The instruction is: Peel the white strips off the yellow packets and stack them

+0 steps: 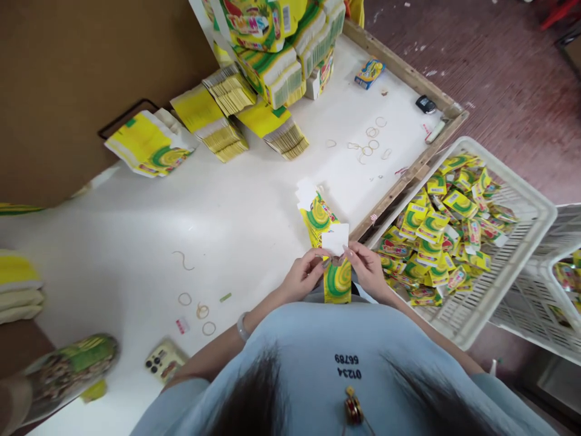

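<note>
My left hand (305, 274) and my right hand (367, 266) are both closed on a small yellow-and-green carton (338, 281), pinching its white top flap (336, 238) at the near edge of the white table (227, 212). Just behind my hands lies a short stack of flat yellow-and-green carton blanks (316, 215) with white flaps. To my right stands a white plastic crate (512, 254) full of folded cartons (445, 224) of the same kind.
Tall piles of flat carton blanks (272, 60) fill the table's far side. Rubber bands (370, 142) lie scattered at the far right and near left. A phone (163, 360) lies at the near left. A wooden rim (408, 169) edges the table. A second crate (554, 284) stands further right.
</note>
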`<state>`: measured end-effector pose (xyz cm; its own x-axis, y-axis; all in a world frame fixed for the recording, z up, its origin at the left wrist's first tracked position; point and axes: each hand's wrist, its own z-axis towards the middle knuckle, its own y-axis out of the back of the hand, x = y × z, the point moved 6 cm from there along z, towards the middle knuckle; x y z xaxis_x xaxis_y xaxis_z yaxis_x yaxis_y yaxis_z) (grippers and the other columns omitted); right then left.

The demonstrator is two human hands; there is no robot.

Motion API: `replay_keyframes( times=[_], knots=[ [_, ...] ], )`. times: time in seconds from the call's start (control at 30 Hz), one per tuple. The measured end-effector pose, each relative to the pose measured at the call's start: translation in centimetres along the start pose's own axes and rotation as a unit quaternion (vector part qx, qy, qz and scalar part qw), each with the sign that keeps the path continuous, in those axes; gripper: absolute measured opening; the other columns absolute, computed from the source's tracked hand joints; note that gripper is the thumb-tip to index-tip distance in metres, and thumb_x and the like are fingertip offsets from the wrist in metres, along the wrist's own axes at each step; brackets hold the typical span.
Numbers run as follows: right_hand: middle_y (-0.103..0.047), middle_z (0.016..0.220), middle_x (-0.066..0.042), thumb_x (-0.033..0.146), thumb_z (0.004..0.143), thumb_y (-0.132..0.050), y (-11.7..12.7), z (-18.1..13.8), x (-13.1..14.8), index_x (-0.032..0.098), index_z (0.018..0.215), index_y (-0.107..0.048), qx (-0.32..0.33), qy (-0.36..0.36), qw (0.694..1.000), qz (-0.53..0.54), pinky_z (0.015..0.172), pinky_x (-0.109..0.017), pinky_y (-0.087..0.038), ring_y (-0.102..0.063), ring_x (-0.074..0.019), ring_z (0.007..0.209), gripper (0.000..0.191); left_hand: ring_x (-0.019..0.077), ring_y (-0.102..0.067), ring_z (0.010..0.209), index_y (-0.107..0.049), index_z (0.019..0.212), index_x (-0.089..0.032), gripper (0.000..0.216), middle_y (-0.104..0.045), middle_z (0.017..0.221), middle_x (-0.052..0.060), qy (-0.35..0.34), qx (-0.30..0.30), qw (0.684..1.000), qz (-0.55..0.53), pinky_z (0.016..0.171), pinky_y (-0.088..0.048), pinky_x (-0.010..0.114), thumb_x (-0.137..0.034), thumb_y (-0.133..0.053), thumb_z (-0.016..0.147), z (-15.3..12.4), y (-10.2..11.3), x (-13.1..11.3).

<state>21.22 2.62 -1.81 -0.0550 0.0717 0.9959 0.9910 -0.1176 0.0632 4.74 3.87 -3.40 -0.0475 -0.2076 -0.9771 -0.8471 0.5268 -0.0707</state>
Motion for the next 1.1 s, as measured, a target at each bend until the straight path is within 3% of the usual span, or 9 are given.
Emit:
replay_keyframes(
  times=[0.13, 0.2, 0.3, 0.47, 0.63, 0.83, 0.97, 1.03, 1.1],
  knots=[
    [-0.076, 0.091, -0.005, 0.046, 0.095, -0.066, 1.1, 0.4, 0.3, 0.026, 0.099, -0.074, -0.045, 0.044, 0.997, -0.05, 0.079, -0.035, -0.06, -0.072, -0.0208, 0.086, 0.022, 0.0192, -0.069, 0.078, -0.05, 0.143, -0.028, 0.054, -0.073, 0.101, 0.008, -0.013, -0.036, 0.999, -0.012, 0.072, -0.058, 0.034, -0.061, -0.05, 0.099, 0.8, 0.0, -0.5],
    [-0.079, 0.099, -0.007, 0.048, 0.092, -0.07, 1.4, 0.4, 0.5, 0.028, 0.104, -0.077, 0.008, 0.08, 0.994, -0.078, 0.088, -0.041, -0.062, -0.075, -0.0242, 0.096, 0.025, 0.0192, -0.068, 0.072, -0.048, 0.148, -0.029, 0.06, -0.074, 0.101, 0.009, 0.01, -0.025, 0.999, -0.018, 0.066, -0.058, 0.034, -0.064, -0.045, 0.099, 0.8, -0.3, -0.3],
    [-0.079, 0.112, -0.01, 0.06, 0.082, -0.077, 1.4, 0.0, 1.1, 0.029, 0.103, -0.079, 0.118, 0.12, 0.983, -0.073, 0.094, -0.047, -0.062, -0.075, -0.0291, 0.107, 0.038, 0.0231, -0.071, 0.078, -0.066, 0.135, -0.024, 0.063, -0.075, 0.116, 0.015, 0.014, 0.0, 1.0, -0.016, 0.066, -0.06, 0.037, -0.069, -0.04, 0.099, 0.5, -0.6, -0.5],
    [-0.076, 0.117, -0.008, 0.044, 0.087, -0.074, 0.8, -0.4, 0.4, 0.028, 0.125, -0.068, 0.147, -0.029, 0.988, -0.027, 0.077, -0.036, -0.065, -0.075, -0.0224, 0.098, 0.041, 0.0275, -0.072, 0.107, -0.076, 0.122, -0.022, 0.051, -0.078, 0.116, 0.011, 0.013, -0.053, 0.998, 0.011, 0.103, -0.056, 0.045, -0.061, -0.056, 0.095, 0.8, 0.1, -0.9],
    [-0.077, 0.107, -0.005, 0.028, 0.086, -0.072, -0.1, -0.1, 0.8, 0.024, 0.124, -0.065, 0.198, -0.113, 0.972, 0.056, 0.075, -0.031, -0.064, -0.075, -0.0176, 0.087, 0.039, 0.0235, -0.074, 0.098, -0.07, 0.133, -0.024, 0.052, -0.079, 0.112, 0.008, 0.037, -0.038, 0.998, 0.019, 0.092, -0.06, 0.04, -0.057, -0.057, 0.095, 1.0, -0.1, -0.4],
    [-0.079, 0.102, -0.004, 0.033, 0.086, -0.073, 0.4, -0.1, 0.5, 0.023, 0.122, -0.071, 0.238, -0.155, 0.954, 0.095, 0.073, -0.034, -0.066, -0.074, -0.0159, 0.076, 0.037, 0.0247, -0.071, 0.108, -0.07, 0.133, -0.026, 0.047, -0.075, 0.115, 0.011, -0.039, -0.03, 0.995, 0.084, 0.102, -0.055, 0.042, -0.053, -0.049, 0.101, 0.5, -0.1, -1.1],
    [-0.079, 0.097, -0.004, 0.044, 0.089, -0.07, 0.8, -0.1, -1.0, 0.025, 0.107, -0.078, 0.147, -0.177, 0.967, 0.111, 0.066, -0.032, -0.064, -0.074, -0.018, 0.076, 0.027, 0.026, -0.064, 0.108, -0.068, 0.134, -0.029, 0.045, -0.067, 0.113, 0.012, -0.13, -0.035, 0.967, 0.218, 0.097, -0.054, 0.044, -0.047, -0.038, 0.106, 1.6, 0.9, -2.1],
    [-0.078, 0.096, -0.004, 0.049, 0.089, -0.07, 3.2, 0.4, -1.3, 0.026, 0.103, -0.077, 0.058, -0.158, 0.983, 0.073, 0.064, -0.031, -0.062, -0.072, -0.0187, 0.076, 0.028, 0.0282, -0.056, 0.12, -0.067, 0.133, -0.028, 0.044, -0.062, 0.124, 0.014, -0.176, -0.093, 0.936, 0.291, 0.105, -0.047, 0.048, -0.046, -0.038, 0.106, 3.8, 3.0, -2.8],
    [-0.077, 0.094, -0.006, 0.055, 0.09, -0.066, 7.9, 1.4, -0.9, 0.025, 0.101, -0.076, -0.037, -0.105, 0.993, -0.027, 0.067, -0.034, -0.06, -0.07, -0.02, 0.076, 0.033, 0.0297, -0.05, 0.129, -0.062, 0.135, -0.025, 0.042, -0.057, 0.133, 0.015, -0.187, -0.186, 0.903, 0.339, 0.111, -0.041, 0.05, -0.047, -0.046, 0.103, 6.8, 6.2, -3.2]
  ],
)
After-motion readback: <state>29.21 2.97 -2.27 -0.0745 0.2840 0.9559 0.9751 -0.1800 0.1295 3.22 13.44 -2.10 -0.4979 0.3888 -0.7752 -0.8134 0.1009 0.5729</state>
